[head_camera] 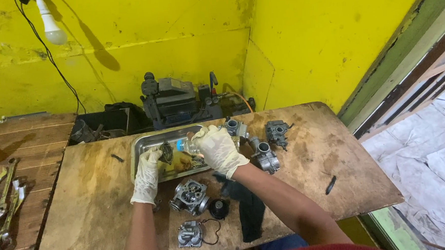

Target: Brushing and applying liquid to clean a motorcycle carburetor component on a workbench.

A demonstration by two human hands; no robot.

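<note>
Two gloved hands (pixel 183 160), three carburetors (pixel 263 156)

My left hand (pixel 147 175) and right hand (pixel 217 149) were in thin, matt, cream rubber gloves, wrinkled at the cuffs. The tray (pixel 147 142) was shiny, smooth steel, smeared with yellowish oily liquid. The carburetor body (pixel 189 196) and the float bowl cover (pixel 190 233) were dull grey cast metal with a rough finish. The table (pixel 306 176) was bare plywood, worn, stained and scuffed. A black cloth (pixel 248 210) looked soft and matt.
</note>
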